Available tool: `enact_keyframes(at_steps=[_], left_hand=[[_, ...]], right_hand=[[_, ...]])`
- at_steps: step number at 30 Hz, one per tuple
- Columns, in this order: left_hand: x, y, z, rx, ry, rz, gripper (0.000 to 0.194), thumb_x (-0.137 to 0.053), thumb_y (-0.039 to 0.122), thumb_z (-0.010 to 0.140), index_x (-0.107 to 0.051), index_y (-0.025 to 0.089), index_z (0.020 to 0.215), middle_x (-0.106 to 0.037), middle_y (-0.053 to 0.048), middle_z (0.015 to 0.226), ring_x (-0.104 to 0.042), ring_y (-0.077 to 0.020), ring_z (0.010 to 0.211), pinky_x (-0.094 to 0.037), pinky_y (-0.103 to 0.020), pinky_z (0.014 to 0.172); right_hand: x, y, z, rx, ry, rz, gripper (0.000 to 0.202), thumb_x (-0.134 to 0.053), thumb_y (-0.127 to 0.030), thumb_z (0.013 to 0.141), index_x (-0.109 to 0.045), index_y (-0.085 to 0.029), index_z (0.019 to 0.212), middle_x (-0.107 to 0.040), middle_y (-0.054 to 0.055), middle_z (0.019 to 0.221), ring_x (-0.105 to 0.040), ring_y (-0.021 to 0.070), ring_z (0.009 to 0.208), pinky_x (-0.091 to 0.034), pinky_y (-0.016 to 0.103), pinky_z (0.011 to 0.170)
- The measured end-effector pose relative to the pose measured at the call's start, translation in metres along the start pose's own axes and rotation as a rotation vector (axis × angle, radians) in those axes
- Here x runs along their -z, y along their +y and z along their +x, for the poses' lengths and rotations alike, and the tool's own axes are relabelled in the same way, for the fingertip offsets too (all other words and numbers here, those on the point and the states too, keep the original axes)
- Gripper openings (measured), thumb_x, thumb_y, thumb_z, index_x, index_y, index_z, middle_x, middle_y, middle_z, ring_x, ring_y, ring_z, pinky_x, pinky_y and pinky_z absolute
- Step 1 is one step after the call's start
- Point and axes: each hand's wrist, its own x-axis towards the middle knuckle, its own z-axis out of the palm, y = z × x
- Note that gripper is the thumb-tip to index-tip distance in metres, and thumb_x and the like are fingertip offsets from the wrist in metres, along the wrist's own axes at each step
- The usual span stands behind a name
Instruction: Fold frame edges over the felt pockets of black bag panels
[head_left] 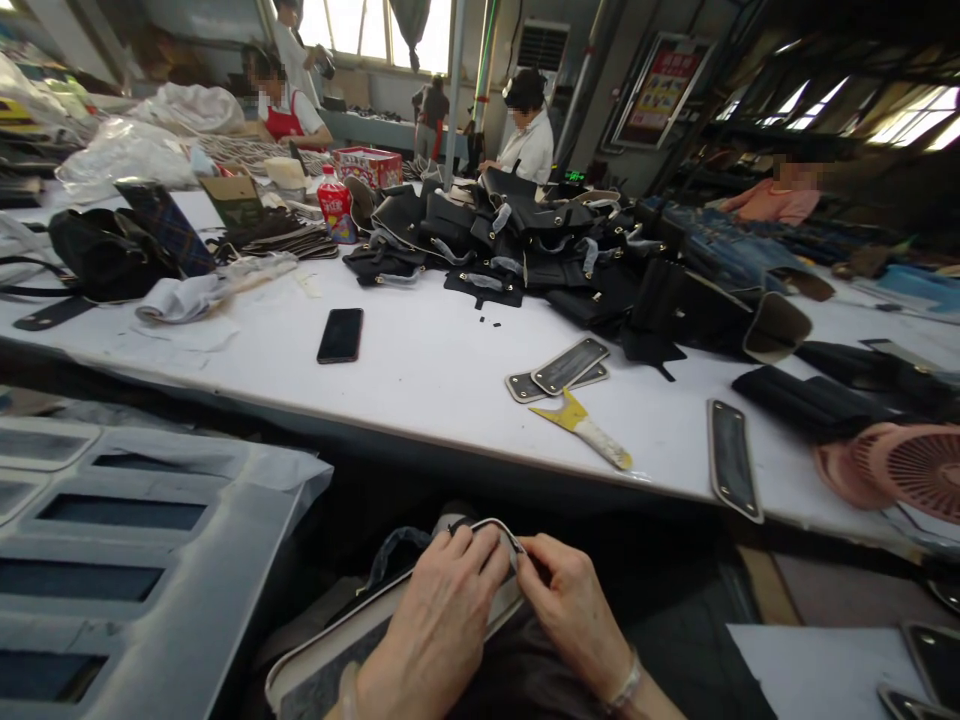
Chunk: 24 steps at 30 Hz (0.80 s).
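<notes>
The bag [330, 675] is tilted below the near edge of the white table [420, 400]. The left hand [431, 610] curls its fingers over the pale rim [352, 620]; the right hand [574, 600] pinches the rim near its corner. Brace firmly with the left, work short lengths with the right, and align the edges evenly. Any small item between the fingertips cannot be told.

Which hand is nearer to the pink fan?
Right. The right hand is in front of the table, left of the pink fan; the left hand is farther left.
</notes>
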Motion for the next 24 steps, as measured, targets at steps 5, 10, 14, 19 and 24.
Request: enact_keyframes(at_steps=[5,10,14,19,24], left_hand=[[0.003,-0.003,0.004,-0.029,0.01,-0.01,0.039,-0.045,0.006,0.085,-0.051,0.021,0.122,-0.061,-0.003,0.122,-0.056,-0.0239,0.099,-0.047,-0.041,0.09],[0.014,-0.008,0.014,-0.047,-0.009,-0.045,0.03,-0.039,0.005,0.087,-0.055,0.022,0.105,-0.064,-0.002,0.102,-0.056,-0.0229,0.09,-0.047,-0.041,0.082],[0.02,-0.017,0.028,0.02,0.057,-0.232,0.024,-0.039,0.008,0.086,-0.057,0.021,0.096,-0.062,-0.002,0.091,-0.057,-0.0192,0.086,-0.047,-0.032,0.077],[0.016,-0.031,0.048,0.068,0.043,-0.405,0.028,-0.047,0.014,0.08,-0.067,0.021,0.098,-0.063,-0.004,0.104,-0.06,-0.0194,0.094,-0.046,-0.032,0.083],[0.014,-0.044,0.06,0.08,-0.068,-0.485,0.026,-0.048,0.019,0.076,-0.072,0.021,0.085,-0.07,-0.003,0.09,-0.063,-0.0188,0.082,-0.045,-0.031,0.074]], right_hand=[[-0.003,-0.003,-0.005,0.068,0.043,-0.017,0.033,-0.042,-0.031,0.097,-0.07,-0.015,0.093,-0.061,0.005,0.079,-0.056,0.0166,0.072,-0.042,0.03,0.068],[-0.006,-0.002,-0.013,-0.021,0.095,0.089,0.034,-0.048,-0.042,0.095,-0.071,-0.017,0.099,-0.056,0.004,0.079,-0.053,0.0158,0.072,-0.041,0.029,0.065],[-0.003,0.002,-0.009,-0.164,0.078,0.308,0.048,-0.051,-0.058,0.09,-0.069,-0.015,0.075,-0.055,0.005,0.079,-0.051,0.0163,0.074,-0.04,0.029,0.065],[-0.001,0.01,0.006,-0.451,-0.034,0.68,0.056,-0.067,-0.068,0.072,-0.07,-0.013,0.082,-0.058,0.006,0.08,-0.052,0.0191,0.076,-0.044,0.03,0.064],[-0.003,0.007,0.013,-0.476,-0.192,0.802,0.056,-0.074,-0.064,0.07,-0.073,-0.013,0.092,-0.063,0.006,0.088,-0.054,0.0174,0.084,-0.044,0.026,0.072]])
